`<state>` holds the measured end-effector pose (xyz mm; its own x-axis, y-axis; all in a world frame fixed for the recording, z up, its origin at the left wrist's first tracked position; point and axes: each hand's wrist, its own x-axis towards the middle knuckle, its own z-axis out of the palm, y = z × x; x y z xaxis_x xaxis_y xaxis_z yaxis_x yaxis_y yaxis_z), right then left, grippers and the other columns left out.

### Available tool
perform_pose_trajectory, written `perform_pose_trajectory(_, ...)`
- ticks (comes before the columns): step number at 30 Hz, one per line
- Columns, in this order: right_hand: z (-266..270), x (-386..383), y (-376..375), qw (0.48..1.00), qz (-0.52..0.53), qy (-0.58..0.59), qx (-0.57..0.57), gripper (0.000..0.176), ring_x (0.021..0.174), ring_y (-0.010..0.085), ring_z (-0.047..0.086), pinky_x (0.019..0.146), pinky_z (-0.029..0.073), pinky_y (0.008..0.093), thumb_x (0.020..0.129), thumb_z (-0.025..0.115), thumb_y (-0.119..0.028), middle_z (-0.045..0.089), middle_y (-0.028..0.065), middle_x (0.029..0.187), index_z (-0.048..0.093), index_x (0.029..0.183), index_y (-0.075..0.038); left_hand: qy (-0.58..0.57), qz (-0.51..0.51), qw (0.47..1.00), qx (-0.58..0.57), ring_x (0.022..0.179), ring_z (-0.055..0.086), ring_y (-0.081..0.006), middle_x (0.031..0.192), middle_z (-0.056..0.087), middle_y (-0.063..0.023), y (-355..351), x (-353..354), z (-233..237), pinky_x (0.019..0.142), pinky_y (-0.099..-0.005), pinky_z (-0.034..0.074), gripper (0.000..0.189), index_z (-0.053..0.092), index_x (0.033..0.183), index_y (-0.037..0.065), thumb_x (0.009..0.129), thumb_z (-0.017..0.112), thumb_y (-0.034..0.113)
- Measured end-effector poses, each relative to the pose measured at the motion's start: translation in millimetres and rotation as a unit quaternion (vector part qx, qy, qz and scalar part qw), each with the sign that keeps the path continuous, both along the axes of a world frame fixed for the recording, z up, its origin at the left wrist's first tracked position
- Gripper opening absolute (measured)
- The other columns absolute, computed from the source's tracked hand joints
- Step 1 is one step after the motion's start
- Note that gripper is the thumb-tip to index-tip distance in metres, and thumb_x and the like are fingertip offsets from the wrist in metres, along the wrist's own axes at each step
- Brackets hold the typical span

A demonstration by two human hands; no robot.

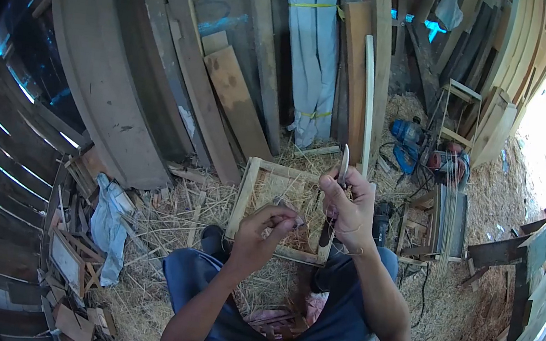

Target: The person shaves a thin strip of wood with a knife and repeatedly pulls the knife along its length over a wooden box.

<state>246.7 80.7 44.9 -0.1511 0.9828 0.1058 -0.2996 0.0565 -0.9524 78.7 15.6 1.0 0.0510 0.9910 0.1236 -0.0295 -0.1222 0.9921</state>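
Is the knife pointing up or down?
Up. The knife has its blade sticking up above the right hand that grips it.

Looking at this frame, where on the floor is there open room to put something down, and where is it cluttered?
Open: the sawdust floor right of the slatted stand, up to the fence boards. The straw between the wooden frame and the cloth is passable. Crowded: wood scraps at left, power tools beyond the right hand.
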Motion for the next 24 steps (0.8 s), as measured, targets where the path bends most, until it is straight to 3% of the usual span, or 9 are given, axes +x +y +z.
perform_pose_trajectory(4, -2.2, -11.8, -2.0, 0.999, -0.004, -0.029, -0.012, 0.014, 0.051, -0.0004, 0.041, 0.044, 0.03, 0.017, 0.088, 0.067, -0.017, 0.049, -0.0074, 0.065, 0.059, 0.09, -0.004, -0.059, -0.025, 0.997, -0.04, 0.079, 0.057, -0.009, 0.093, 0.059, -0.0052, 2.7, 1.0, 3.2, 0.07, -0.0239, 0.048, 0.017, 0.057, 0.107, -0.002, 0.093, 0.057, 0.007)
perform_pose_trajectory(7, -7.9, -8.1, 7.1, 0.996, 0.051, -0.069, -0.003, 0.025, 0.061, 0.0007, 0.046, 0.053, 0.038, 0.0178, 0.087, 0.068, -0.018, 0.053, -0.003, 0.076, 0.058, 0.105, -0.003, -0.077, 0.005, 0.996, -0.037, 0.077, 0.058, -0.0084, 0.094, 0.061, -0.0063, 5.8, -0.7, -4.1, 0.069, -0.0225, 0.049, 0.016, 0.058, 0.105, -0.002, 0.093, 0.056, 0.009)
perform_pose_trajectory(9, -8.9, -2.6, 23.0, 0.98, 0.137, -0.127, 0.071, 0.055, 0.08, 0.0089, 0.052, 0.07, 0.044, 0.0247, 0.084, 0.071, -0.022, 0.054, 0.0055, 0.096, 0.046, 0.129, -0.002, -0.085, 0.028, 0.995, -0.051, 0.074, 0.057, -0.008, 0.092, 0.061, -0.0057, 7.1, -6.4, -1.6, 0.066, -0.0225, 0.048, 0.016, 0.057, 0.104, -0.003, 0.094, 0.056, 0.009)
perform_pose_trajectory(10, -18.1, 2.9, 32.0, 0.979, 0.142, -0.132, 0.069, 0.055, 0.08, 0.0089, 0.052, 0.07, 0.044, 0.0247, 0.084, 0.071, -0.022, 0.054, 0.0055, 0.096, 0.046, 0.129, -0.002, -0.089, 0.041, 0.993, -0.068, 0.07, 0.056, -0.0075, 0.089, 0.06, -0.005, 8.1, -9.3, 0.6, 0.063, -0.0225, 0.048, 0.016, 0.057, 0.104, -0.004, 0.094, 0.056, 0.009)
perform_pose_trajectory(12, -58.1, 19.3, 53.6, 0.912, 0.167, -0.374, 0.037, 0.082, 0.076, 0.0099, 0.045, 0.066, 0.042, 0.0255, 0.082, 0.072, -0.024, 0.049, 0.0056, 0.109, 0.025, 0.145, -0.003, -0.145, 0.045, 0.986, -0.068, 0.067, 0.055, -0.0076, 0.087, 0.059, -0.0049, 12.4, -15.1, -9.0, 0.058, -0.0226, 0.047, 0.017, 0.057, 0.104, -0.004, 0.094, 0.055, 0.009)
perform_pose_trajectory(14, -81.5, 24.0, 56.5, 0.872, 0.112, -0.461, 0.117, 0.082, 0.074, 0.0105, 0.044, 0.068, 0.042, 0.0246, 0.083, 0.07, -0.024, 0.049, 0.006, 0.111, 0.021, 0.146, -0.003, -0.195, 0.047, 0.978, -0.064, 0.064, 0.054, -0.0077, 0.085, 0.058, -0.0048, 15.0, -21.5, -12.1, 0.054, -0.0226, 0.046, 0.017, 0.057, 0.104, -0.004, 0.094, 0.055, 0.01)
perform_pose_trajectory(17, -59.0, 8.6, 41.8, 0.878, 0.203, -0.429, 0.058, 0.082, 0.074, 0.0111, 0.045, 0.068, 0.043, 0.0253, 0.085, 0.069, -0.026, 0.047, 0.007, 0.114, 0.019, 0.146, -0.003, -0.224, 0.067, 0.967, -0.103, 0.059, 0.052, -0.0085, 0.082, 0.055, -0.0044, 15.2, -28.5, -10.6, 0.046, -0.0223, 0.043, 0.019, 0.057, 0.107, -0.004, 0.094, 0.055, 0.011)
perform_pose_trajectory(19, -76.2, -1.1, 39.2, 0.873, 0.107, -0.427, 0.211, 0.064, 0.076, 0.0109, 0.047, 0.067, 0.042, 0.026, 0.091, 0.061, -0.024, 0.05, 0.007, 0.107, 0.028, 0.142, -0.002, -0.224, 0.064, 0.967, -0.106, 0.057, 0.05, -0.0086, 0.082, 0.055, -0.0038, 13.3, -30.6, -8.4, 0.043, -0.0215, 0.039, 0.018, 0.056, 0.105, -0.002, 0.095, 0.053, 0.013)
perform_pose_trajectory(24, -74.6, -24.0, 42.4, 0.942, 0.005, -0.323, 0.095, 0.031, 0.072, 0.0094, 0.05, 0.066, 0.043, 0.0254, 0.097, 0.049, -0.017, 0.054, 0.0034, 0.084, 0.052, 0.124, -0.001, -0.234, 0.077, 0.961, -0.126, 0.054, 0.046, -0.0058, 0.082, 0.054, -0.0036, 10.0, -29.9, -2.8, 0.04, -0.0204, 0.034, 0.02, 0.057, 0.108, -0.002, 0.095, 0.055, 0.013)
